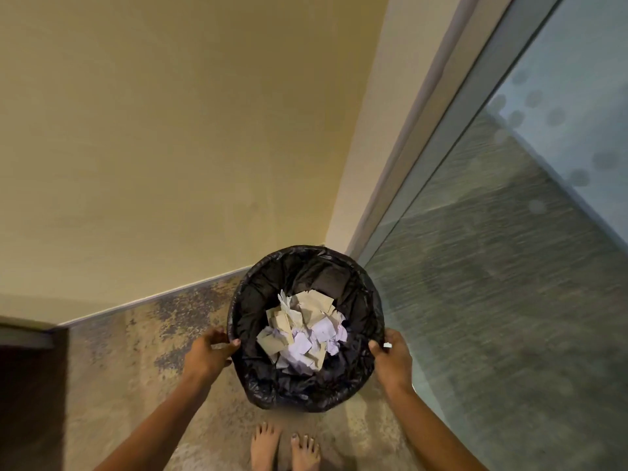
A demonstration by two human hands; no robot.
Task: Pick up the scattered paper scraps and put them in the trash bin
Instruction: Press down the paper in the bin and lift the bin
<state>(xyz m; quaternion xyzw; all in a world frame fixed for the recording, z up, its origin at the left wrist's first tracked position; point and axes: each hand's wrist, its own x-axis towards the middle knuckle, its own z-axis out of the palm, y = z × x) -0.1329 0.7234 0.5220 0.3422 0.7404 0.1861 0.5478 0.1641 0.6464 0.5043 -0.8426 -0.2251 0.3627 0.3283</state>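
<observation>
Both hands are on the trash bin (307,253). Left hand (206,355) grips the rim on the bin's left side: thumb hooked over the edge onto the liner, fingers curled round the outside. Right hand (393,359) mirrors it on the right side: thumb on the rim, fingers wrapped behind the outer wall. Both grips are closed tight on the rim.

The bin sits between our two hands, roughly centred, mouth facing up at the camera, just ahead of our bare feet (285,447). We can't tell whether its base touches the floor (129,362) or hangs above it, because the bin's own body hides the bottom.

The black liner bag (258,311) is folded over the rim and crumpled along the near edge. The paper scraps (300,331) lie in a loose heap inside, down in the liner, between the two grips and below rim level. Tan pieces are toward the far side, white and pale lilac ones nearer us. The hands are apart from them.

The bin is close to a room corner. A yellow wall (170,130) is behind it, with a metal skirting strip (153,298) at the wall's foot and a glass panel (509,249) on the right. There's a dark furniture edge (27,385) at far left; we can't tell what it is. The floor is mottled beige-brown.
</observation>
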